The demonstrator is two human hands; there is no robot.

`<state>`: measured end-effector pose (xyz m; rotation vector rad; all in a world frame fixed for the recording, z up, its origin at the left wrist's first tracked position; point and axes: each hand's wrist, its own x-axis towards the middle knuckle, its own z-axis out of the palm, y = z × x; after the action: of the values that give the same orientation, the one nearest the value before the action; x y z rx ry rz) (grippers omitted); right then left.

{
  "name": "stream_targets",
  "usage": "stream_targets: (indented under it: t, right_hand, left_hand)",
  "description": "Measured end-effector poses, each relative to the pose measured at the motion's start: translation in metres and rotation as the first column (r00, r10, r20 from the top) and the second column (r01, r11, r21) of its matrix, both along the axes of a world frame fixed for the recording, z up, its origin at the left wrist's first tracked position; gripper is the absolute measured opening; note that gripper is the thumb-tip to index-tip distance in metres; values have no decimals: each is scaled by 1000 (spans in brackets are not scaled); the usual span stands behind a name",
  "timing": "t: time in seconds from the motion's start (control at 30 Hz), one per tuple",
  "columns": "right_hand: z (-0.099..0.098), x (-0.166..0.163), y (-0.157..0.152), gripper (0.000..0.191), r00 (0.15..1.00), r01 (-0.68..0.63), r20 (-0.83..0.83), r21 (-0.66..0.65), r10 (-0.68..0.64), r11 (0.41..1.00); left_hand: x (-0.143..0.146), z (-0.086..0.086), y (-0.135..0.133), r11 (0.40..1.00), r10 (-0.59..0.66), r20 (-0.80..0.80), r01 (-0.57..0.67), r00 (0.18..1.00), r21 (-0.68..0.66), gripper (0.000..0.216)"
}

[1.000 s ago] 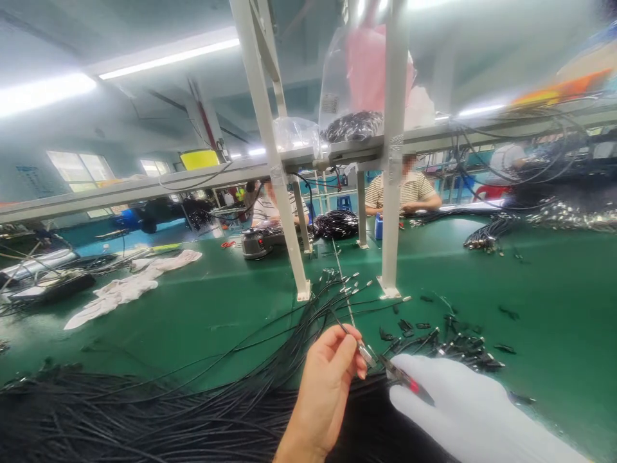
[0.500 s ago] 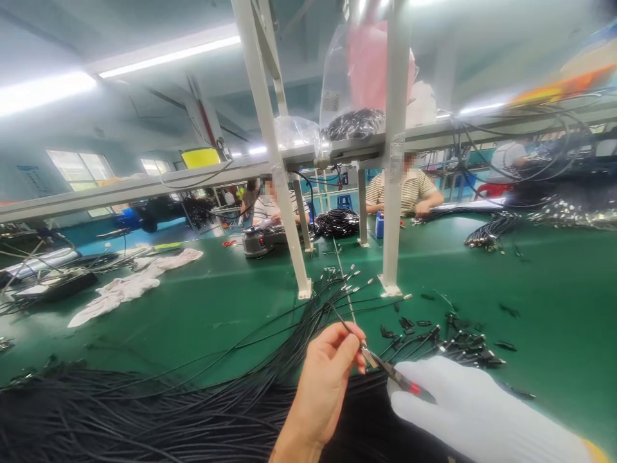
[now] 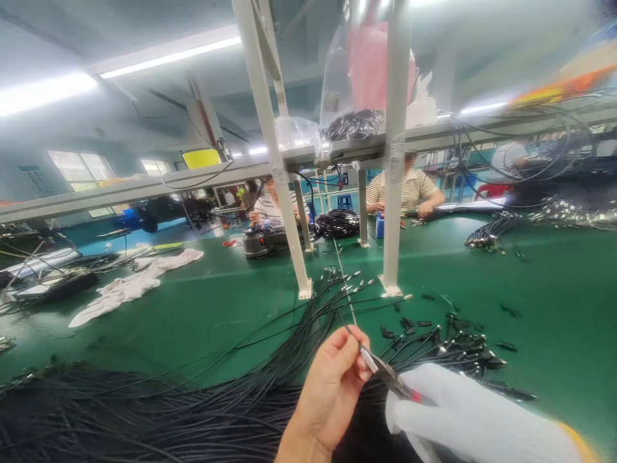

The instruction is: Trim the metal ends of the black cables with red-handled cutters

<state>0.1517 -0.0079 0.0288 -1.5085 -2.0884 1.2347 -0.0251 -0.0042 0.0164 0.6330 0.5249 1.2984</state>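
My bare left hand (image 3: 332, 379) is closed, pinching a black cable close to its silvery metal connector (image 3: 369, 359) between thumb and fingers. In a white glove, my right hand (image 3: 448, 402) grips a pair of pliers (image 3: 398, 384) with a red mark near the handles. The jaws meet the connector's side or end; whether they clamp it I cannot tell. Below and left of my hands spreads a large heap of black cables (image 3: 144, 418). Several cable ends with metal plugs (image 3: 467, 347) lie just beyond the glove, with small black pieces (image 3: 407, 323) near them.
Two white posts (image 3: 396, 244) stand on the green table (image 3: 216, 296) ahead, carrying a shelf (image 3: 216, 173). White cloths (image 3: 128, 289) lie at left. Across the table are a black device (image 3: 260, 243), a coiled cable bundle (image 3: 337, 223) and seated people (image 3: 405, 190).
The pliers have turned and shifted slightly, so more of the metal connector shows. My gloved fingers have spread at the handles. My left hand has moved a little to the right.
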Motion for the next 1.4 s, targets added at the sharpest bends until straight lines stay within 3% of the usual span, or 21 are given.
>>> stream_targets:
  t: [0.13,0.2,0.3,0.37,0.43,0.5,0.6,0.73,0.8,0.87,1.0,1.13,1.4]
  right_hand:
    - [8,-4,-2,18,999,-50,-21,-40,49,998]
    - [12,-6,-4,17,998,-58,-24,-48,57,997]
    - [18,-9,-6,16,998,-56,-32,-69,54,996]
    - [21,-11,-7,17,997,-52,-57,-104,47,993]
    - [22,-12,-7,18,994,-49,-101,-145,34,988]
    - [18,-12,-7,20,990,-52,-137,-185,27,981]
    - [7,-12,-6,27,988,-43,-151,-186,14,982]
    - [-1,-16,-7,26,997,-11,-73,-79,6,997]
    - [-1,-22,-8,26,998,16,57,-19,-15,1000]
    - [-2,-27,-8,27,973,43,221,132,-72,990]
    - [-14,-30,-5,28,879,-2,429,439,-208,898]
    - [-30,-24,0,31,832,-63,492,543,-256,838]
    - [-45,-24,5,28,826,-143,468,712,-313,688]
  left_hand:
    - [2,-6,-1,993,-42,118,54,992,-103,30]
    - [3,-6,-2,988,-43,98,57,994,-146,37]
    - [6,-4,-2,985,99,-63,-107,993,-138,40]
    - [7,-2,-2,949,304,-232,-315,924,-10,34]
    - [8,0,-2,884,468,-389,-426,793,194,24]
    - [9,0,-4,848,527,-485,-396,698,351,19]
    - [9,0,-6,848,516,-535,-311,668,429,29]
    - [5,2,-4,863,494,-594,-275,635,424,18]
    - [1,3,-1,887,455,-598,-277,660,369,22]
    - [-3,5,2,908,416,-573,-287,706,305,22]
    - [-11,5,5,923,384,-532,-302,755,237,27]
    - [-13,3,6,943,332,-499,-279,800,181,35]
    - [-15,2,9,960,280,-448,-259,849,110,42]
